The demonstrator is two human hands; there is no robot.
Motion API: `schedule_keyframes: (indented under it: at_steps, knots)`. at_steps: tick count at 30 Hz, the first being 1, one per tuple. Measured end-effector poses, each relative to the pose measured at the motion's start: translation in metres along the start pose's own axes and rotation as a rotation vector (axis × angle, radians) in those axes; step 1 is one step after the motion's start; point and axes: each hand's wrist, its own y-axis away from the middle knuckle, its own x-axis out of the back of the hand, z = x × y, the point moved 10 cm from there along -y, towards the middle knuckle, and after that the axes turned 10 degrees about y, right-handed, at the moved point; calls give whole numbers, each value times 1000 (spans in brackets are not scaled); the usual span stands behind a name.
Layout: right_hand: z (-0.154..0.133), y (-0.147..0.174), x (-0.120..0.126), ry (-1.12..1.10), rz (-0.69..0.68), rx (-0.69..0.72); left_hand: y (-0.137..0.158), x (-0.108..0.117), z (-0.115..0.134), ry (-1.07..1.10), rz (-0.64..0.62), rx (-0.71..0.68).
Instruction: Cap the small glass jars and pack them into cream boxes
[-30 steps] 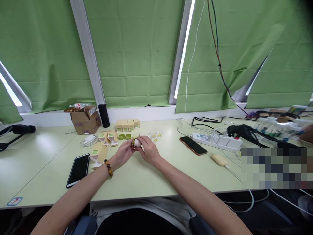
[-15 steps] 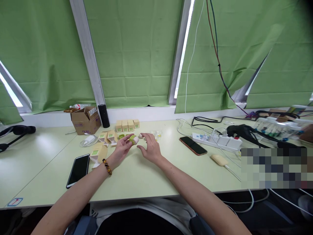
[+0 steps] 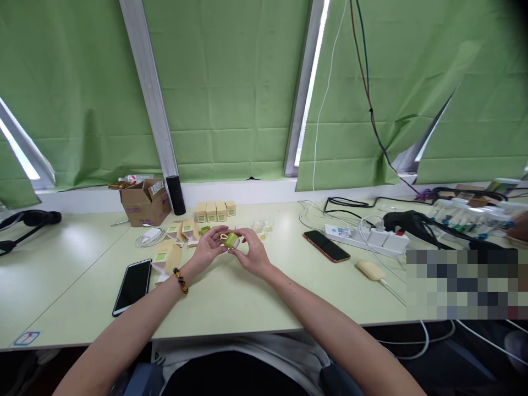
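A small rounded green-and-white case [image 3: 231, 240] with a pale loop is held just above the table between both hands. Thumb and fingertips of my right hand [image 3: 253, 254] pinch it from the right, by the white part. On the loop side, my left hand [image 3: 207, 248] has its fingers curved round the case, their tips at its edge; a beaded bracelet circles that wrist. Behind my left fingers lies another green piece [image 3: 205, 229], partly hidden. Several small clear pieces with yellow inside [image 3: 263, 228] sit beyond my right hand.
Small kraft boxes [image 3: 211, 212] line up at the back; opened ones [image 3: 168, 254] lie left, near a tablet-like black-screened device [image 3: 132, 287]. A cardboard carton [image 3: 145, 204] and black cylinder [image 3: 175, 196] stand behind. Right: a phone [image 3: 325, 245], power strip [image 3: 365, 237], cream mouse-shaped device [image 3: 370, 270].
My right hand has moved left onto the case and now grips its white side. The case has turned, shifted slightly right and shows its loop. My left fingers have opened somewhat.
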Motion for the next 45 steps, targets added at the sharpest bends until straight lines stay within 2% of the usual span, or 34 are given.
schedule_keyframes:
  at_steps: [5,9,12,14,18,22,25,27,29,32,35,37,39,41,45]
  knots:
    - [5,-1,2,-143,25,-70,3,-5,11,-51,-64,-94]
    - [30,1,-13,-577,-65,-319,4,-3,19,-187,-62,-197]
    - [42,8,-36,-929,-188,-524,5,-2,17,-274,-54,-215]
    - [45,13,-45,-1059,-232,-615,6,-4,15,-317,-67,-215]
    - [43,19,-54,-1108,-295,-692,7,-11,10,-337,-91,-179]
    - [41,22,-60,-1098,-350,-708,7,-17,4,-346,-94,-99]
    - [44,24,-66,-1042,-402,-701,5,-16,1,-376,-87,-80]
    - [52,22,-63,-913,-389,-682,3,-8,-1,-353,-36,-68]
    - [70,15,-47,-659,-284,-647,0,3,-5,-300,34,-50]
    - [98,6,-3,-113,-81,-604,-4,17,-9,-226,110,-35]
    - [119,2,30,351,-33,-564,-6,24,-9,-219,144,-32]
    - [127,0,40,538,-50,-502,-6,28,-7,-236,168,-42]
    - [137,1,42,619,-101,-499,-6,31,-4,-249,191,-58]
    - [147,5,41,603,-167,-560,-5,33,-3,-251,205,-73]
    - [156,10,32,335,-251,-707,-5,36,-3,-246,226,-93]
